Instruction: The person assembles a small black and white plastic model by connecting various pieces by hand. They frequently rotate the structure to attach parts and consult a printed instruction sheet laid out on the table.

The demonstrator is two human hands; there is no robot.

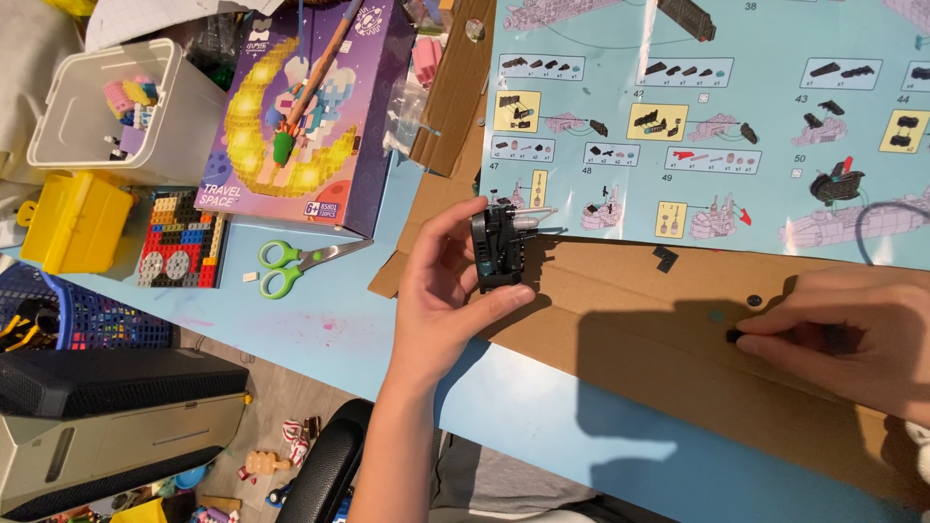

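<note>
Cardboard (620,320) covers blue table (320,329) beside scissors (300,260).

A box and a big picture sheet

A purple box (300,116) with a yellow moon picture lies flat near the top left of the blue worktop (320,320). A big light-blue sheet of building pictures (717,116) lies at the top right, its lower edge on brown cardboard (620,300).

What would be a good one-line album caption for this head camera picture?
Left hand holds a small black brick model while the right hand pinches a tiny black piece on cardboard.
</note>
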